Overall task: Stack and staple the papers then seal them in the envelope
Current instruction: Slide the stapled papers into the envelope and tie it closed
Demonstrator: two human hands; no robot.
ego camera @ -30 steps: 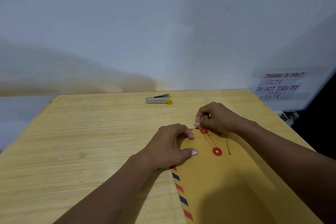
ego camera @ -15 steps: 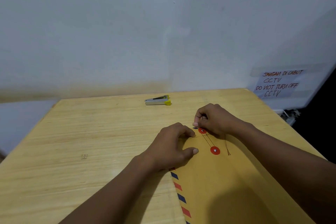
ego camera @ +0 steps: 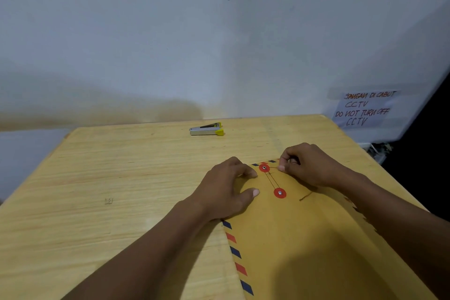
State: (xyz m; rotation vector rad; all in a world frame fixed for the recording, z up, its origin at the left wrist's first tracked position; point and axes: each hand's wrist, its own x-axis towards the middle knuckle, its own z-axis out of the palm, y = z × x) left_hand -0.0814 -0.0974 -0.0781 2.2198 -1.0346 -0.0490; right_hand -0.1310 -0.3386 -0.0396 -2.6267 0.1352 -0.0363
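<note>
A brown envelope (ego camera: pixel 304 246) with a red and blue striped border lies flat on the wooden table (ego camera: pixel 109 178), flap folded down. Two red closure discs sit on it, the upper disc (ego camera: pixel 264 168) on the flap and the lower disc (ego camera: pixel 279 193) below. A thin string (ego camera: pixel 272 180) runs between them in two lines. My left hand (ego camera: pixel 226 190) presses the envelope's left side, thumb near the lower disc. My right hand (ego camera: pixel 309 165) pinches the string just right of the upper disc. No papers are visible.
A small silver stapler with a yellow end (ego camera: pixel 207 129) lies at the far side of the table near the wall. A handwritten paper sign (ego camera: pixel 365 109) hangs on the wall at right. The table's right edge drops into darkness.
My right hand has shifted from left of the upper disc to its right side, carrying the string around it. My left hand stays pressed on the envelope.
</note>
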